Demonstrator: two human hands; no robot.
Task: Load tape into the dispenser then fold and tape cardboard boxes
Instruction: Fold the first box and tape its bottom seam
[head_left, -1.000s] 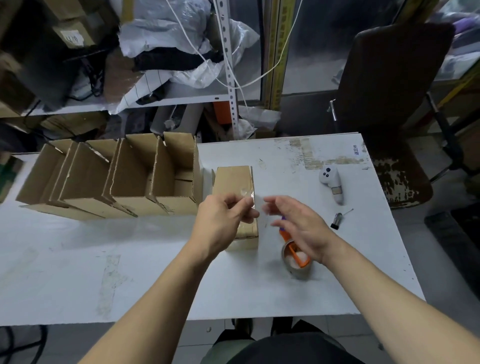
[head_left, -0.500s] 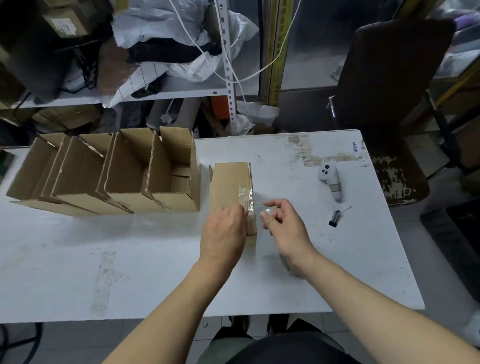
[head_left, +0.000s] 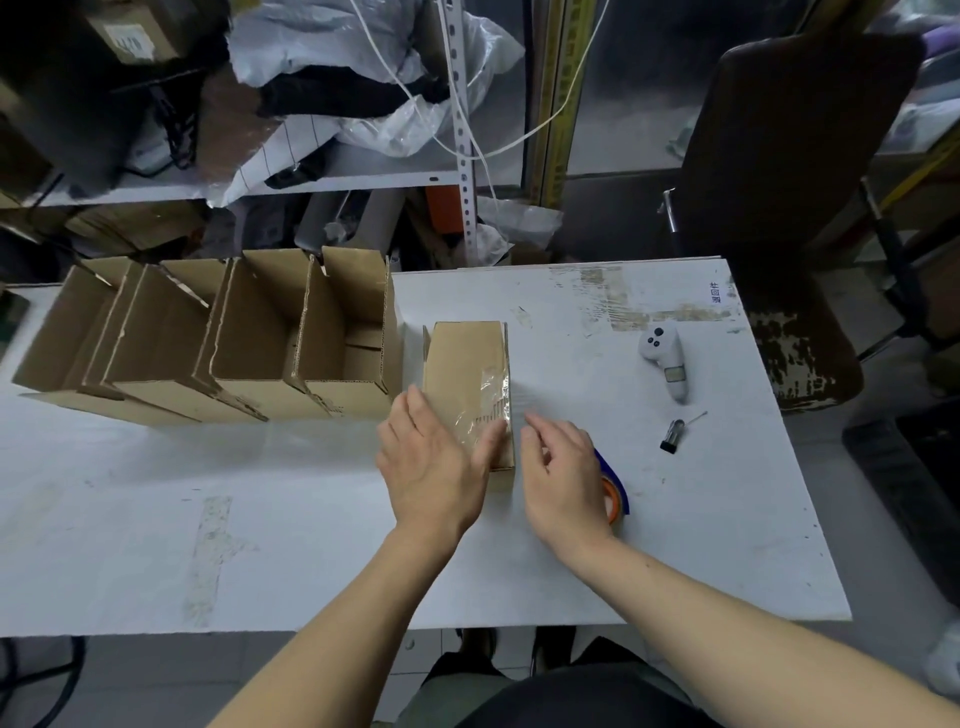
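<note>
A small closed cardboard box (head_left: 465, 358) lies in the middle of the white table (head_left: 208, 519), with a strip of clear tape (head_left: 491, 397) over its near right part. My left hand (head_left: 434, 462) lies flat on the near end of the box, fingers straight, pressing the tape down. My right hand (head_left: 563, 475) hovers just right of the box with relaxed, slightly bent fingers and holds nothing. Under and behind that hand, the orange and blue tape dispenser (head_left: 613, 491) lies on the table, mostly hidden.
A row of several open cardboard boxes (head_left: 218, 338) stands to the left of the small box. A white handheld controller (head_left: 667, 361) and a small black cylinder (head_left: 672, 435) lie at the right. A dark chair (head_left: 779, 208) stands beyond the table's right corner; cluttered shelves (head_left: 311, 176) behind.
My left hand has gone from pinching the tape to lying flat on the box. My right hand has let the tape go and opened beside the box.
</note>
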